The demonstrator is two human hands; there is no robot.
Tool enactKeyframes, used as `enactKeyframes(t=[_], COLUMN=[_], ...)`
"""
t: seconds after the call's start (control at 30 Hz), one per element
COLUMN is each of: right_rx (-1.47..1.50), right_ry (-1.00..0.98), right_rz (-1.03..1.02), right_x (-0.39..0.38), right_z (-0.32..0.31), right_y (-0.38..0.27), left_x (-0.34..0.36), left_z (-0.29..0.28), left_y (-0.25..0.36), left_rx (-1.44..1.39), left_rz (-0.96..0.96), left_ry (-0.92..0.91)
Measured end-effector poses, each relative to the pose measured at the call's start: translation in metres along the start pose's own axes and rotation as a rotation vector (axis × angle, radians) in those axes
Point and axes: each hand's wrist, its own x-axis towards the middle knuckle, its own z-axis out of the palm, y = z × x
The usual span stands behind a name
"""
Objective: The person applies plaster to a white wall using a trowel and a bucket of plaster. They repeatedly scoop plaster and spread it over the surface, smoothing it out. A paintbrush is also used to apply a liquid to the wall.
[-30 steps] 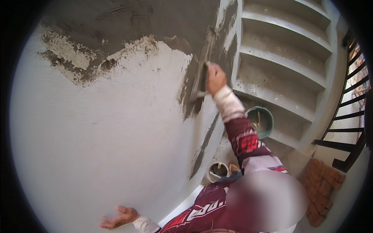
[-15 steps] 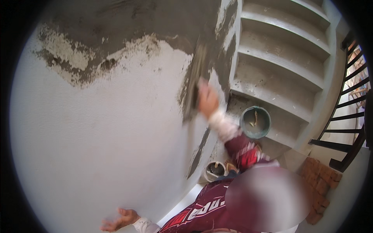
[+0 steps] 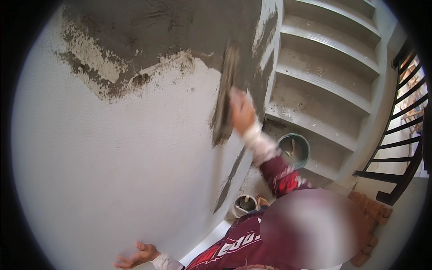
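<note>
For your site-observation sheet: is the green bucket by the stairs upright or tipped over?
Upright: the green bucket stands on the floor, its round mouth facing up.

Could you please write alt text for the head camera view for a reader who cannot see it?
The right hand presses a plastering trowel against a white wall at the edge of grey wet plaster. The left hand hangs open and empty below, with concrete stairs and a green bucket at right.
</note>
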Motion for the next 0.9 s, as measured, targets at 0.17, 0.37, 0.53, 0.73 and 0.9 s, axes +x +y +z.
enactKeyframes(t=[0.17, 0.37, 0.53, 0.73, 0.9], right_rx=[-0.029, 0.096, 0.045, 0.008, -0.072], right_ry=[-0.104, 0.072, -0.038, -0.136, 0.047], right_rz=[0.119, 0.194, 0.064, 0.106, -0.004], right_x=[-0.155, 0.135, 0.070, -0.137, 0.080], right_z=[0.024, -0.039, -0.009, 0.023, -0.018], right_y=[0.059, -0.005, -0.022, 0.060, 0.006], left_x=[0.009, 0.006, 0.007, 0.013, -0.002], left_z=[-0.010, -0.006, -0.016, -0.012, 0.001], left_y=[0.001, 0.002, -0.005, 0.001, -0.011], left_rx=[0.019, -0.011, 0.050, 0.049, -0.037], left_rz=[0.013, 0.010, 0.052, 0.045, 0.002], left_ry=[-0.041, 0.001, -0.014, -0.025, 0.017])
